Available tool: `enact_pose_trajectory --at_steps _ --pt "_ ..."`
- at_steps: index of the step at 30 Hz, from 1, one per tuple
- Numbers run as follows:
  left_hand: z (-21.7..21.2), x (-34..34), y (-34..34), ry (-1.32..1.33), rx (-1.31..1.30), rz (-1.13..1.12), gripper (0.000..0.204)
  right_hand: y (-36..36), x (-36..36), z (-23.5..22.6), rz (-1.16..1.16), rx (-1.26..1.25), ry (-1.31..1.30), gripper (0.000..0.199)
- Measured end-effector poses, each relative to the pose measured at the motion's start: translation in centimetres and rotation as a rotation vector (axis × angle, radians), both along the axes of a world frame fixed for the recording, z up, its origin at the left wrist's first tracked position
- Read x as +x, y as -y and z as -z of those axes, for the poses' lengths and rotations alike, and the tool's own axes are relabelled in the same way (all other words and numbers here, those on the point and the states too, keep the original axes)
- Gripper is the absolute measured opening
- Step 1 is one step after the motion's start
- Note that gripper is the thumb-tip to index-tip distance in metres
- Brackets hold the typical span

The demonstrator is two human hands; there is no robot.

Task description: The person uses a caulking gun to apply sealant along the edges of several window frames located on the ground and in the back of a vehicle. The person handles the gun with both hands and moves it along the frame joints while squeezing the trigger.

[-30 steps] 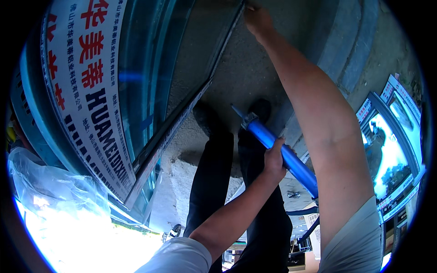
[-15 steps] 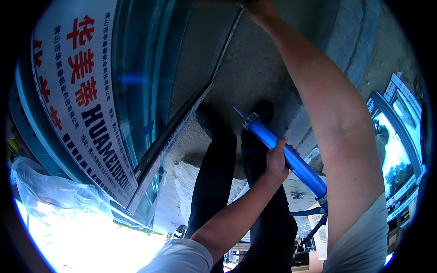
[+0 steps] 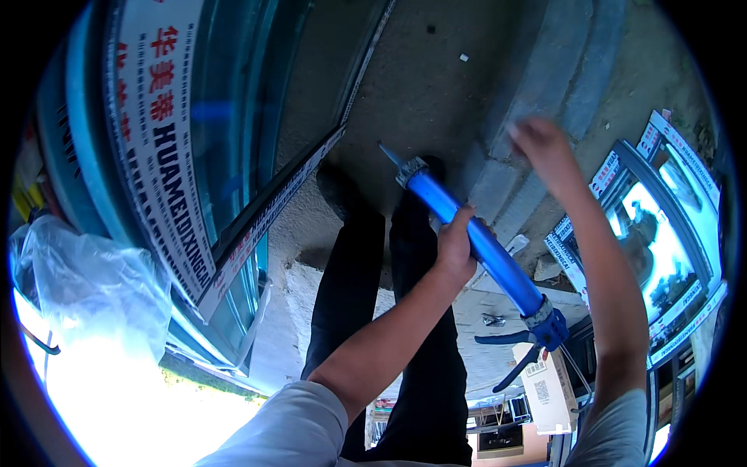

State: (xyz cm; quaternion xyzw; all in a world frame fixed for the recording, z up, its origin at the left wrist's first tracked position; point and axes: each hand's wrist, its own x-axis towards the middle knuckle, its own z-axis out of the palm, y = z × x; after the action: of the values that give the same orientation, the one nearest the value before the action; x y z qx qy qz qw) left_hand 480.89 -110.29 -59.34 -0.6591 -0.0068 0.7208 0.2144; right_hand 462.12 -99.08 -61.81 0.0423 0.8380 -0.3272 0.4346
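My left hand [image 3: 456,247] is wrapped round the blue barrel of a caulking gun [image 3: 504,268]. The gun slants across my legs, its pointed nozzle [image 3: 391,156] toward the far side and its dark handle and trigger [image 3: 520,350] near my right thigh. My right hand [image 3: 545,152] is raised at the right, away from the gun and blurred by motion, so its fingers cannot be made out clearly. To my left stands a dark-edged window frame [image 3: 272,201] with glass and printed white protective film, apart from both hands.
More framed panes with printed film [image 3: 156,148] lean at the left, beside clear plastic sheeting [image 3: 93,272]. Other glazed frames [image 3: 661,249] stand at the right. A stone step [image 3: 537,101] runs along the floor. Behind me is a cardboard box [image 3: 545,389].
My right hand has left the far edge of the window frame and swung right and nearer. The view has shifted slightly; my left hand keeps its hold on the caulking gun.
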Motion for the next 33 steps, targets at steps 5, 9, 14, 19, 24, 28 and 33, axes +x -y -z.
enact_pose_trajectory --at_steps 5,9,14,19,24,28,33 --pt "0.8 -1.9 1.4 -0.131 -0.103 -0.023 0.028 -3.9 6.1 -19.0 0.256 0.016 0.165 0.018" --pt "0.3 -4.9 0.5 -0.187 -0.121 -0.018 0.028 -7.4 12.9 -28.5 0.386 0.132 -0.118 0.021" --pt "0.2 -7.2 0.4 -0.262 -0.148 -0.024 0.028 -10.9 26.2 -29.3 0.704 0.408 -0.147 0.023" --pt "-0.5 -9.2 0.8 -0.280 -0.160 -0.098 0.027 -11.3 30.9 -24.6 1.111 0.332 0.086 0.061" --pt "1.2 -9.3 1.7 -0.341 -0.053 -0.186 0.035 -9.5 27.9 -20.6 1.207 -0.288 0.329 0.069" --pt "1.0 -9.5 1.9 -0.336 -0.040 -0.181 0.037 -8.8 26.5 -18.6 1.128 -0.272 0.280 0.062" --pt "2.3 -8.4 2.8 -0.257 -0.035 -0.229 0.035 -8.7 23.1 -18.5 1.036 -0.355 0.438 0.057"
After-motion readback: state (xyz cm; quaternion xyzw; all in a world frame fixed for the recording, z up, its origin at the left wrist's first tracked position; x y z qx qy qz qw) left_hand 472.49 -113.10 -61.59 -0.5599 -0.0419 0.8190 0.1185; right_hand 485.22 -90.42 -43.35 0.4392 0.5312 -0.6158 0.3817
